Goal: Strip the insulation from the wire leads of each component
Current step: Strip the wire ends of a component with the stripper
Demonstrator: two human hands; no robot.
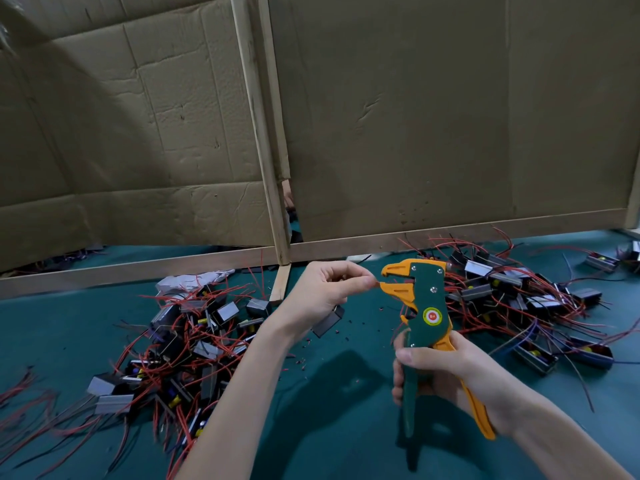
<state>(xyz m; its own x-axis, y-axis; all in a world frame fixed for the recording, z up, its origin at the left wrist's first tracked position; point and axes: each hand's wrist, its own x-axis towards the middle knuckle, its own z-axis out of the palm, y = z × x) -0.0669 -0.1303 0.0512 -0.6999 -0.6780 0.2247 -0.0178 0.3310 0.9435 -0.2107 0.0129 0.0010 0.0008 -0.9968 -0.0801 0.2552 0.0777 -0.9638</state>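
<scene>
My right hand (440, 368) grips the handles of a green and orange wire stripper (424, 306), held upright with its orange jaws pointing left. My left hand (325, 289) pinches a red wire lead (375, 283) between thumb and fingers, with its tip at the jaws. A grey component (329, 320) hangs below that hand, partly hidden by it. A pile of grey components with red leads (187, 344) lies to the left. A second pile (519, 306) lies to the right, behind the stripper.
A green mat (339, 410) covers the table, with small bits of stripped insulation (308, 355) scattered in the middle. Cardboard panels in a wooden frame (277, 168) stand along the back. A crumpled white paper (187, 282) lies behind the left pile.
</scene>
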